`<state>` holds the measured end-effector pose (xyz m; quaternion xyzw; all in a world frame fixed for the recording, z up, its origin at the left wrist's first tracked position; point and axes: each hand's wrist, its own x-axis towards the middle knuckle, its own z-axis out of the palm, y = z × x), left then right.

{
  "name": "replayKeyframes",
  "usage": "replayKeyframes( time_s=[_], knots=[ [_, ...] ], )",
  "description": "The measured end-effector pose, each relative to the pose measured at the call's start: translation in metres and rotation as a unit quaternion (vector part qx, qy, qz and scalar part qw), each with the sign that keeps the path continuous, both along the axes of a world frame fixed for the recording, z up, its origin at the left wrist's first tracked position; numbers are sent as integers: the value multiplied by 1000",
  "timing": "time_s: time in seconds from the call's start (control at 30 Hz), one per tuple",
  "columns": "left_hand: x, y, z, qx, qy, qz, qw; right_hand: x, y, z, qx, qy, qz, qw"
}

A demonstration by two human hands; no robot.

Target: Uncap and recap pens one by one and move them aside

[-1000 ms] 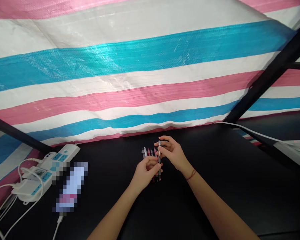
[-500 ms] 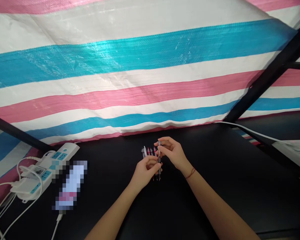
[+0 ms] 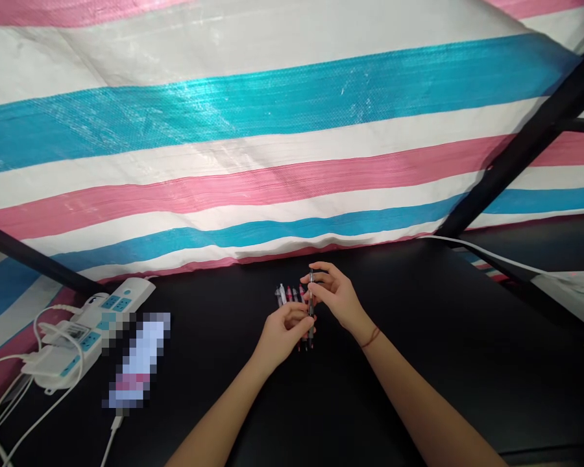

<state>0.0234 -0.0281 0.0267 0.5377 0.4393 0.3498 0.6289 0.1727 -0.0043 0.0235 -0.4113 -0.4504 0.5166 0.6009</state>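
While the left hand [image 3: 283, 334] has its fingers closed around the lower part of a dark, clear-topped pen [image 3: 311, 305], the right hand [image 3: 335, 297] pinches it near the top, between thumb and fingertips. That pen is upright in my view, at the right side of a row of pens [image 3: 281, 293] on the black bench [image 3: 418, 324]. To handle it well, I'd say, the lower grip should be firm and the upper one light, both in line with the barrel, so it neither bends nor slips, with the knuckles off the row.

Counting, I make it two hands, one held pen and about five tops in the row; the hands cover too much for certainty. Besides these, I see one socket strip [image 3: 97, 334], one pixelated device [image 3: 139, 360] and one red bracelet [image 3: 371, 337].
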Motion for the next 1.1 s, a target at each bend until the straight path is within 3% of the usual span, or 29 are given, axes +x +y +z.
replayKeyframes(
  time_s=[0.57, 0.67, 0.8, 0.93, 1.0, 1.1],
  knots=[
    [-1, 2, -7, 17, -10, 13, 1000, -1, 0, -1, 11, 0, 4, 1000],
    [-1, 4, -10, 33, -21, 50, 998, -1, 2, -4, -1, 9, 8, 1000],
    [-4, 9, -11, 61, -21, 121, 991, -5, 0, -4, -18, -59, 82, 995],
    [-7, 10, -13, 95, 13, 102, 990, -10, -3, 0, 20, -128, 141, 981],
    [-8, 9, -15, 114, 31, 94, 988, -6, -1, -1, 14, -130, 118, 984],
    [-10, 8, -17, 137, 63, 95, 984, 11, 6, -7, -47, -182, 16, 982]
  ],
)
